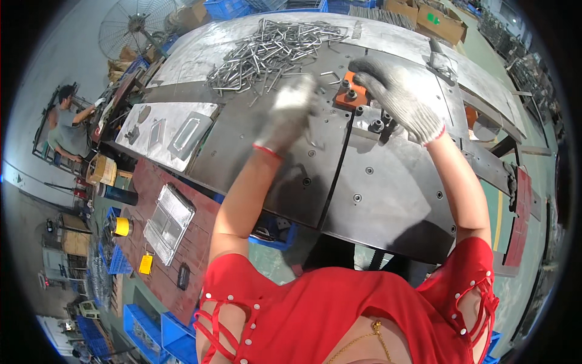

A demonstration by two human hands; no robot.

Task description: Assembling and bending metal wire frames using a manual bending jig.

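My left hand (292,108), in a whitish knit glove, is smeared by motion over the dark steel table (254,142). A thin bent rod (313,136) shows just below its fingers; whether they grip it is unclear. My right hand (400,97), gloved with dark fingertips, reaches over an orange block (351,96) bolted to the table. Its fingers are stretched out and slightly curved, the thumb apart, near the block's top. Beside the block sits a steel fixture (370,124) with black bolts, partly under that hand. Another bent rod (330,77) lies left of the orange block.
A large heap of bent metal rods (276,51) covers the table's far side. To the left are a pale board (163,133) with metal plates and a reddish bench (176,224) with a metal frame. A person (70,127) works at far left. Blue crates (145,333) stand below.
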